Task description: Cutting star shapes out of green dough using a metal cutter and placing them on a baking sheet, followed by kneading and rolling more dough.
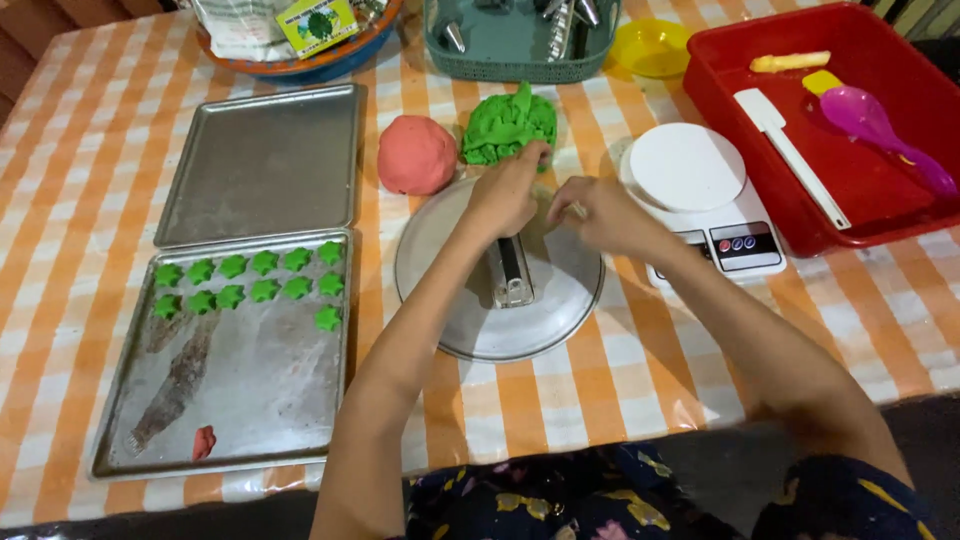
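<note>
My left hand [505, 195] grips the top of a metal cookie press [512, 272] lying on a round metal plate [470, 330]. Its fingertips reach the green dough lump [505, 122] just beyond the plate. My right hand [600, 212] hovers beside the left one over the plate's far right rim, fingers curled; what it pinches is too small to tell. A pink dough ball [416, 154] sits left of the green lump. Several green flower-shaped cookies [250, 278] lie in rows on the near baking tray [240, 390].
An empty baking tray [262, 165] lies behind the near one. A white kitchen scale [700, 195] stands right of the plate. A red bin [860, 190] holds spatulas and a purple spoon. A teal basket [510, 45], yellow bowl [650, 47] and blue bowl [330, 55] line the back.
</note>
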